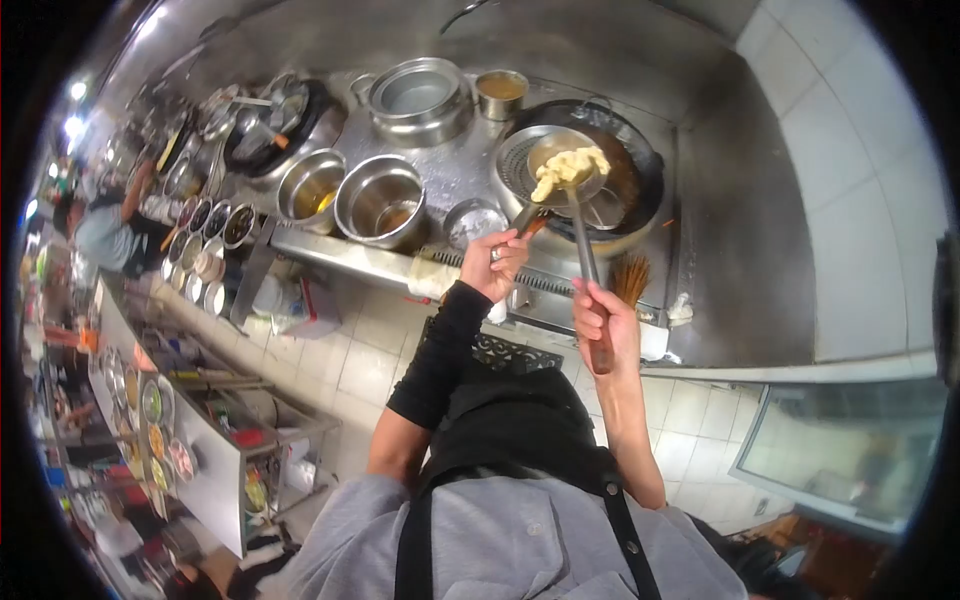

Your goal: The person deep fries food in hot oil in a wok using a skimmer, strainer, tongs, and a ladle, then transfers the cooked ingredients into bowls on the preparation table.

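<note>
My left hand [493, 264], with a ring on one finger, is closed round the handle of a perforated strainer [514, 160]. My right hand [606, 325] grips the long handle of a ladle [584, 232]. The ladle's bowl overlaps the strainer, and pale yellow food pieces [570, 170] lie heaped where the two meet. Both tools are over a large dark wok [640, 165] on the stove. Part of the wok's inside is hidden behind them.
Left of the wok stand a steel pot [380, 205], a pot with yellow liquid [311, 190], a larger pot [418, 100] and a small container [502, 92]. A bamboo brush [630, 278] is beside my right hand. Far left, a person [110, 235] stands near condiment bowls.
</note>
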`<action>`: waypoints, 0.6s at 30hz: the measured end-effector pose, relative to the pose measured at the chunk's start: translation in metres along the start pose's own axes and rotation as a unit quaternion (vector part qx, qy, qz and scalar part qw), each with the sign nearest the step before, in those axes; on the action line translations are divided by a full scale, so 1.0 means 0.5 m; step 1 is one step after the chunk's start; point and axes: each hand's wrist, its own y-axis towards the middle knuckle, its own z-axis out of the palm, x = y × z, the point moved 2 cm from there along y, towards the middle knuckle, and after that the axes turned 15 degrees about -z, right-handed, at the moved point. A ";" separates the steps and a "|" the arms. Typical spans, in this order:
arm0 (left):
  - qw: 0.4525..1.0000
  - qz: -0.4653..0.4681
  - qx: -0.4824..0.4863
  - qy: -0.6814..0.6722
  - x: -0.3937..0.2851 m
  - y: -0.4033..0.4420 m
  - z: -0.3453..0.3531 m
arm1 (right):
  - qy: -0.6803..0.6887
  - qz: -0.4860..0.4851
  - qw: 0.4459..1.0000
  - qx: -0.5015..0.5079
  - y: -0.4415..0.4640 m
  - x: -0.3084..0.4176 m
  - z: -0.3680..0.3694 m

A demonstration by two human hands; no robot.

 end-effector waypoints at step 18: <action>0.993 -0.075 -0.059 0.067 -0.105 0.065 0.049 | -0.788 -0.327 0.521 0.010 0.035 0.026 0.029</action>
